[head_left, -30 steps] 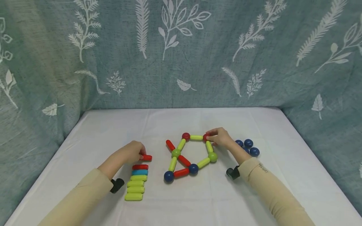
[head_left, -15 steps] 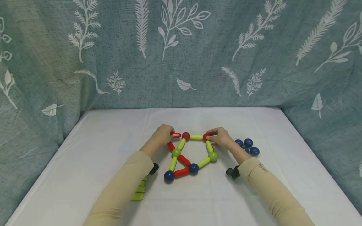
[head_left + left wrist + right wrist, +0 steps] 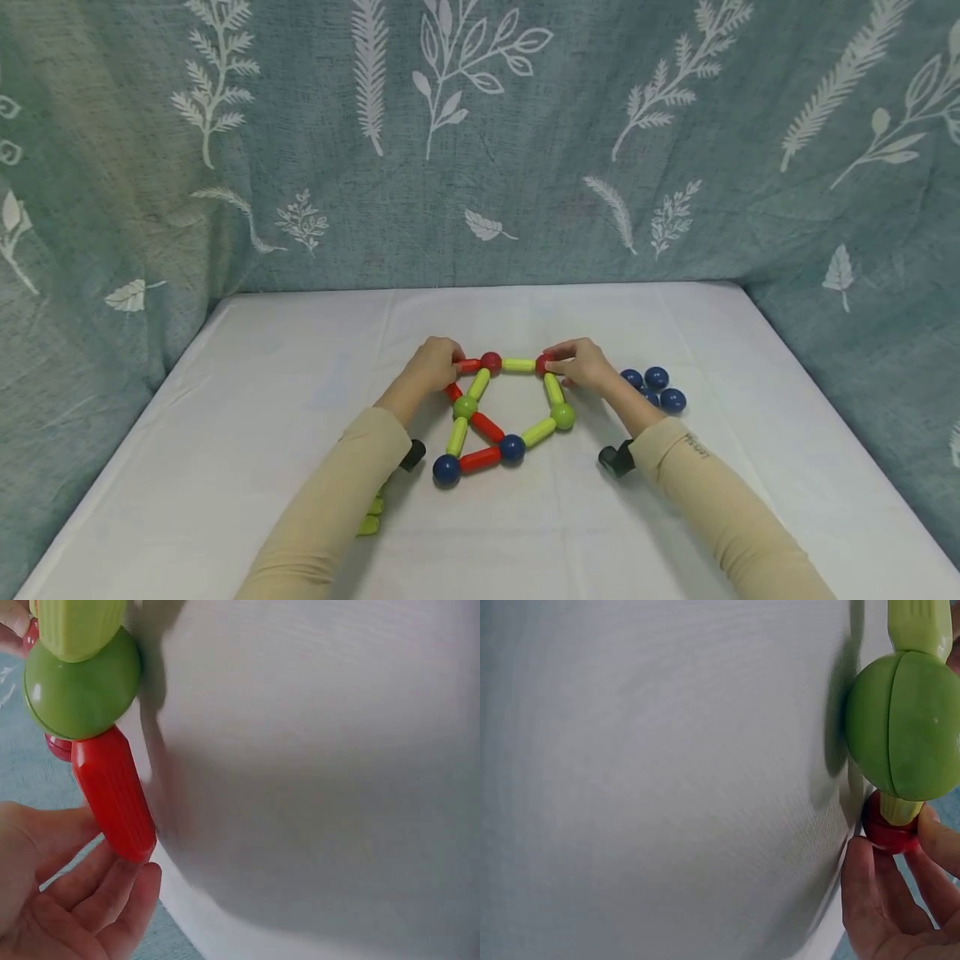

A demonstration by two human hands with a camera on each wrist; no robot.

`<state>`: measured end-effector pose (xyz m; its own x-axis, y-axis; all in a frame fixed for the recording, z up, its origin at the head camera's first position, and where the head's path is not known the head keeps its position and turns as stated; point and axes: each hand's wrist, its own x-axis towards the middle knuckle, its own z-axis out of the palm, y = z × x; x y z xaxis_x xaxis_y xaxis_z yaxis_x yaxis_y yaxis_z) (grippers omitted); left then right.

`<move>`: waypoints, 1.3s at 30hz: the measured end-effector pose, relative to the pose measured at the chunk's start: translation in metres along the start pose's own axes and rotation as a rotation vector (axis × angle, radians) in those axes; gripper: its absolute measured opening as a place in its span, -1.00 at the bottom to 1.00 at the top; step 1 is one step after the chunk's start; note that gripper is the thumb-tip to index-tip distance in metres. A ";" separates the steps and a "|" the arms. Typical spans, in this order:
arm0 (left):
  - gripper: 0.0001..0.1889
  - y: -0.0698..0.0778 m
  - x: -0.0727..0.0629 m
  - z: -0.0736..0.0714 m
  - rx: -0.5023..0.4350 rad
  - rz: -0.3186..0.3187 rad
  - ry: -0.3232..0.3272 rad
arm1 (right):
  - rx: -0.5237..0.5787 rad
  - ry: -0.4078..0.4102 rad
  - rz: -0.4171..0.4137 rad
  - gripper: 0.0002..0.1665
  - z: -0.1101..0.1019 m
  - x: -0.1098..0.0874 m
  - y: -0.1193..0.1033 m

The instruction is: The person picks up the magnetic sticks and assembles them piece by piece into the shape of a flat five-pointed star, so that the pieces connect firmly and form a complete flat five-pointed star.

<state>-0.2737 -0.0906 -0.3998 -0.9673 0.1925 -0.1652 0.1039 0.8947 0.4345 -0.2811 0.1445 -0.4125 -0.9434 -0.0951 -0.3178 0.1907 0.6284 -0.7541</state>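
Observation:
Pinched in my left hand (image 3: 432, 363) is a short red rod (image 3: 469, 366), its end right at the left red ball (image 3: 491, 362) of a flat ball-and-rod figure. In the left wrist view, another red rod (image 3: 116, 795), joined to a green ball (image 3: 82, 686), stands in front and hides the held one. My right hand (image 3: 583, 364) grips the right red ball (image 3: 543, 365) between thumb and fingers. A yellow-green rod (image 3: 518, 365) links both red balls. Below, yellow-green and red rods connect green balls and two blue balls (image 3: 512, 449). In the right wrist view a green ball (image 3: 907, 724) looms close.
Several loose blue balls (image 3: 672, 401) lie right of the right wrist. Under the left forearm, a row of yellow-green rods (image 3: 368, 525) is mostly hidden. A white cloth covers the table (image 3: 480, 542); a patterned teal curtain (image 3: 555, 217) hangs behind its far edge.
My left hand has carried the red rod from above the rod row, up and right to the left red ball. My right hand has stayed on the right red ball.

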 end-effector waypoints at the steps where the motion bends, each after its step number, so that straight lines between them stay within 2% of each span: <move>1: -0.73 -0.001 -0.002 -0.001 0.009 0.003 0.012 | -0.001 0.001 0.000 -0.60 0.001 0.000 -0.001; 6: -0.72 -0.003 -0.019 -0.010 0.073 0.064 0.083 | -0.007 -0.001 0.005 -0.61 0.002 0.001 -0.001; 10: -0.82 -0.002 -0.041 -0.010 0.073 0.092 0.076 | -0.015 -0.007 -0.004 -0.63 0.000 0.001 0.000; 12: -0.85 -0.002 -0.055 -0.007 0.047 0.101 0.037 | -0.021 -0.018 -0.015 -0.63 0.000 0.002 0.001; 16: -0.76 -0.002 -0.081 0.003 0.008 0.129 -0.085 | -0.036 -0.045 -0.024 -0.62 -0.001 0.002 0.000; 20: -0.68 -0.001 -0.098 0.012 0.008 0.158 -0.159 | -0.066 -0.055 -0.018 -0.60 -0.003 0.002 -0.001; 25: -0.68 0.002 -0.105 0.016 0.019 0.154 -0.141 | -0.096 -0.052 -0.038 -0.61 -0.005 0.001 -0.002; 30: -0.68 0.001 -0.106 0.013 0.027 0.127 -0.106 | -0.141 -0.054 -0.073 -0.63 -0.006 -0.004 0.001; 39: -0.76 -0.017 -0.096 0.000 0.060 0.092 0.005 | -0.210 -0.053 -0.139 -0.66 -0.011 -0.024 0.015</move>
<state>-0.1825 -0.1241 -0.3908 -0.9541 0.2733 -0.1225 0.2061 0.8959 0.3935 -0.2588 0.1648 -0.4100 -0.9398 -0.2293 -0.2533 -0.0062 0.7526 -0.6585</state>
